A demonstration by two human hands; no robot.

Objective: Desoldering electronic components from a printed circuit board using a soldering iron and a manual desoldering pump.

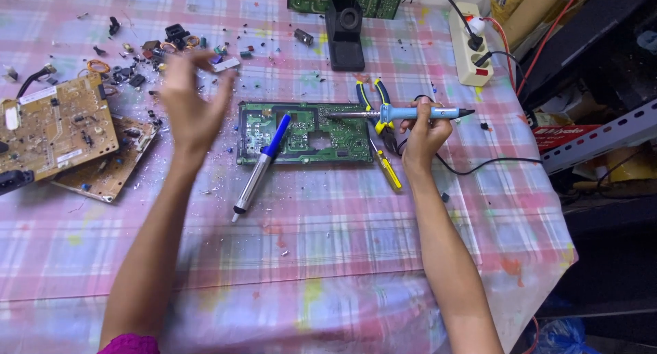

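Pink checked cloth covers the surface [342, 258]; the green circuit board [304, 133] lies at its middle. Right hand [423, 131] grips the soldering iron [400, 112], tip over the board; left hand [191, 97] hovers open, empty. Desoldering seems underway; next needs the blue pump [263, 162] just beside
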